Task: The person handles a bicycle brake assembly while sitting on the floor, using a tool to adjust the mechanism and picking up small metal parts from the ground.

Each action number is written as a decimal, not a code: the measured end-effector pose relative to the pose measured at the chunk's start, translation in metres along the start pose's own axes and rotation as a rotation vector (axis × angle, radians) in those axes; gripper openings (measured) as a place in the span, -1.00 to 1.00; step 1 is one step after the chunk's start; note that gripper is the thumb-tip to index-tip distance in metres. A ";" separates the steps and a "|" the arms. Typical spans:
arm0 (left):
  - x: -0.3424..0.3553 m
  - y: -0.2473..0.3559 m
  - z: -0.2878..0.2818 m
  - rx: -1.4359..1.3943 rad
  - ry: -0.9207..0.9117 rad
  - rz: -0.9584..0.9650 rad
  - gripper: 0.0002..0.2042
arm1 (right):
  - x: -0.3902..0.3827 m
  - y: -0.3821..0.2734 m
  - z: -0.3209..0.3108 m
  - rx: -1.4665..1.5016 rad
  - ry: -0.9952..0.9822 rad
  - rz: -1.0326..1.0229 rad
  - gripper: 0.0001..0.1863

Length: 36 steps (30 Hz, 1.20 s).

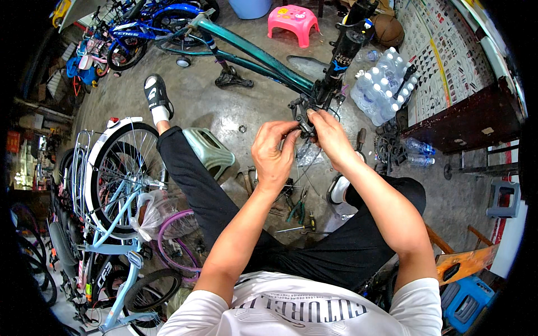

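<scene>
In the head view, a teal bicycle frame [255, 59] with a black front fork [342, 56] stands in front of me. At its lower end is a small black brake-like assembly [300, 106], with thin cables hanging beneath. My left hand [273, 150] pinches the near left side of this assembly, fingertips close together. My right hand [330, 137] grips its right side, thumb along the metal. Exactly which small piece lies between my fingertips is too hidden to tell. A clear plastic bag [310, 154] lies on the floor just below, with pliers [297, 207] and a screwdriver [291, 229] nearer me.
A green stool [210, 151] sits left of my hands. Several bicycles line the left side, including a light-blue one [123, 260]. A pink stool [292, 19] stands at the back. Bottled water packs [381, 89], a board [437, 67] and blue stools [468, 302] are at the right.
</scene>
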<state>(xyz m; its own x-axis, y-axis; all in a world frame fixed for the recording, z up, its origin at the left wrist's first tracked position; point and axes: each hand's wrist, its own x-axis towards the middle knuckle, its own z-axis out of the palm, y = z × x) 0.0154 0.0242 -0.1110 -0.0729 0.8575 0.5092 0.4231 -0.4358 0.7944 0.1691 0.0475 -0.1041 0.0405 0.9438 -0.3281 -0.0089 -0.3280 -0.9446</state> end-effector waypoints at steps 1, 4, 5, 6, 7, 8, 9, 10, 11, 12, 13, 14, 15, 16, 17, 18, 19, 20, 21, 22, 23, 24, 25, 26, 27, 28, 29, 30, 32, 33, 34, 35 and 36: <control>0.000 0.003 0.002 -0.031 0.023 -0.037 -0.80 | 0.000 0.001 0.000 0.007 -0.002 0.000 -0.52; -0.003 0.006 0.005 -0.065 0.076 -0.071 -0.79 | 0.004 0.006 -0.001 0.000 -0.009 0.007 -0.51; -0.004 0.006 0.005 -0.066 0.092 -0.069 -0.79 | 0.004 0.006 -0.001 0.004 -0.012 0.010 -0.51; -0.004 0.006 0.006 -0.057 0.090 -0.064 -0.80 | 0.003 0.006 -0.002 0.009 -0.015 0.012 -0.51; -0.005 0.006 0.006 -0.048 0.089 -0.057 -0.81 | 0.003 0.005 -0.002 0.013 -0.016 0.013 -0.51; -0.005 0.005 0.006 -0.039 0.088 -0.050 -0.81 | 0.002 0.004 -0.002 0.012 -0.017 0.014 -0.52; -0.005 0.004 0.006 -0.043 0.083 -0.041 -0.82 | 0.001 0.002 -0.001 0.011 -0.017 0.015 -0.52; -0.006 0.003 0.006 -0.048 0.077 -0.031 -0.83 | 0.000 0.001 0.000 0.010 -0.017 0.017 -0.52; -0.006 0.003 0.007 -0.052 0.072 -0.022 -0.83 | 0.000 0.001 0.001 0.023 -0.014 0.015 -0.52; -0.006 0.003 0.007 -0.053 0.074 -0.034 -0.84 | -0.001 0.001 0.002 0.037 -0.012 0.013 -0.52; -0.006 0.005 0.006 -0.053 0.075 -0.046 -0.84 | -0.001 0.000 0.002 0.051 -0.009 0.011 -0.52; -0.007 0.006 0.006 -0.054 0.077 -0.058 -0.84 | -0.001 0.000 0.002 0.042 -0.014 0.018 -0.51; -0.007 0.005 0.005 -0.050 0.072 -0.066 -0.83 | 0.000 0.001 0.001 0.033 -0.019 0.026 -0.51; -0.007 0.004 0.005 -0.047 0.068 -0.074 -0.81 | 0.001 0.002 0.000 0.024 -0.025 0.033 -0.51; -0.007 0.004 0.005 -0.043 0.064 -0.082 -0.80 | 0.001 0.002 0.000 0.004 -0.021 0.033 -0.50; -0.007 0.005 0.004 -0.042 0.073 -0.087 -0.78 | 0.001 0.003 0.000 -0.015 -0.017 0.033 -0.50; -0.008 0.006 0.005 -0.042 0.082 -0.092 -0.76 | 0.001 0.003 0.000 -0.035 -0.013 0.033 -0.50; -0.008 0.007 0.005 -0.042 0.091 -0.098 -0.75 | 0.001 0.003 0.000 -0.031 -0.012 0.026 -0.49; -0.009 0.007 0.005 -0.024 0.091 -0.087 -0.73 | 0.001 0.003 0.000 -0.028 -0.011 0.018 -0.49; -0.010 0.007 0.005 -0.005 0.091 -0.078 -0.71 | 0.000 0.003 0.000 -0.024 -0.011 0.012 -0.49; -0.012 0.006 0.006 0.014 0.090 -0.068 -0.69 | 0.001 0.003 0.000 -0.025 -0.006 0.013 -0.49; -0.013 0.005 0.006 0.000 0.091 -0.077 -0.68 | 0.001 0.004 0.001 -0.025 -0.001 0.014 -0.48; -0.013 0.004 0.007 -0.015 0.092 -0.085 -0.67 | 0.002 0.005 0.001 -0.025 0.003 0.015 -0.48; -0.014 0.002 0.008 -0.029 0.094 -0.093 -0.66 | 0.002 0.005 0.002 -0.017 -0.007 0.036 -0.52; -0.015 0.001 0.008 -0.013 0.087 -0.082 -0.64 | 0.002 0.006 0.002 -0.009 -0.018 0.056 -0.57; -0.016 0.000 0.008 0.003 0.079 -0.071 -0.63 | 0.002 0.006 0.003 0.000 -0.028 0.078 -0.60; -0.016 -0.001 0.008 0.019 0.071 -0.060 -0.62 | 0.002 0.005 0.002 0.016 -0.031 0.073 -0.61; -0.015 0.000 0.009 0.016 0.080 -0.077 -0.62 | 0.002 0.005 0.002 0.032 -0.034 0.068 -0.61; -0.013 0.006 0.009 0.013 0.099 -0.114 -0.63 | 0.001 0.003 0.003 0.050 -0.038 0.064 -0.62; -0.012 0.005 0.010 -0.010 0.121 -0.141 -0.65 | 0.000 0.001 0.003 0.052 -0.037 0.064 -0.62; -0.012 0.005 0.011 -0.034 0.142 -0.169 -0.67 | 0.000 0.000 0.003 0.055 -0.036 0.065 -0.62; -0.011 0.004 0.011 -0.057 0.163 -0.197 -0.69 | 0.000 0.000 0.002 0.055 -0.039 0.067 -0.62; -0.012 0.002 0.010 -0.031 0.131 -0.198 -0.71 | 0.000 0.001 0.002 0.056 -0.043 0.069 -0.62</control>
<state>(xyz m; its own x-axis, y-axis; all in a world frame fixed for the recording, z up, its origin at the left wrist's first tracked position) 0.0262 0.0155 -0.1188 -0.2690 0.8851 0.3798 0.3613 -0.2728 0.8917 0.1671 0.0476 -0.1048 -0.0047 0.9204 -0.3910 -0.0664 -0.3904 -0.9182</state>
